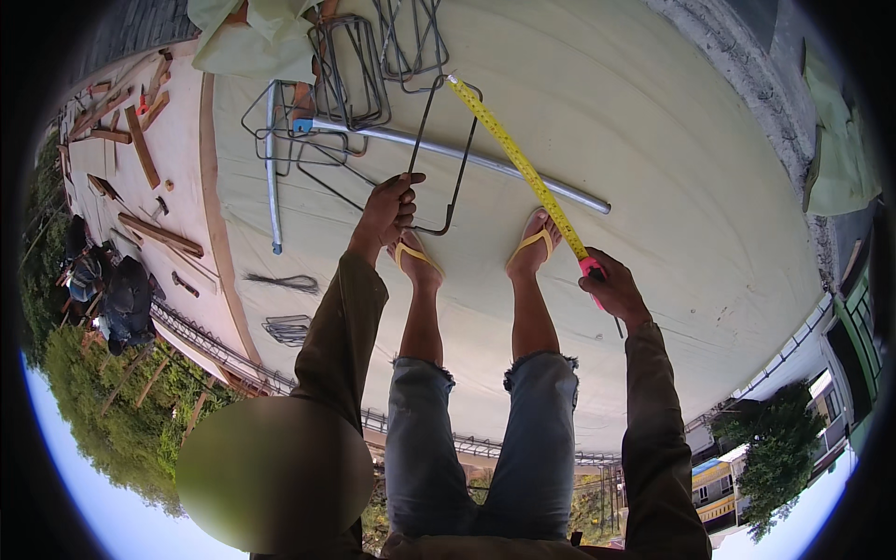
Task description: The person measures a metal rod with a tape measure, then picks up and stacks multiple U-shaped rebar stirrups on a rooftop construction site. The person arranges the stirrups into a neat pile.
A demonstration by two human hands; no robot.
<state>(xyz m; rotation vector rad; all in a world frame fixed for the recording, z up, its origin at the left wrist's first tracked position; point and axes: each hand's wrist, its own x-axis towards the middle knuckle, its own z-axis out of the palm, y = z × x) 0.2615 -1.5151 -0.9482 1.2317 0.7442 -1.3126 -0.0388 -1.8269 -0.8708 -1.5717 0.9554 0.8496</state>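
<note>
My left hand [386, 213] is closed on one side of a bent steel rebar stirrup [426, 121], a dark rectangular loop raised in front of me. Its index finger points along to the right. My right hand [616, 291] grips a tape measure [592, 269] with a red and black case. The yellow blade [513, 154] runs out from it, slanting up and left, and its tip meets or lies very near the stirrup's far corner; I cannot tell whether it is hooked on. My feet in yellow flip-flops stand below, between the hands.
More rebar stirrups [350, 70] lie heaped at the far left. A long grey metal pipe [392, 137] crosses the pale sheet floor beyond my feet; a shorter pipe [272, 187] lies left. A bundle of thin tie wire [283, 282] and scattered timber pieces [140, 147] lie farther left.
</note>
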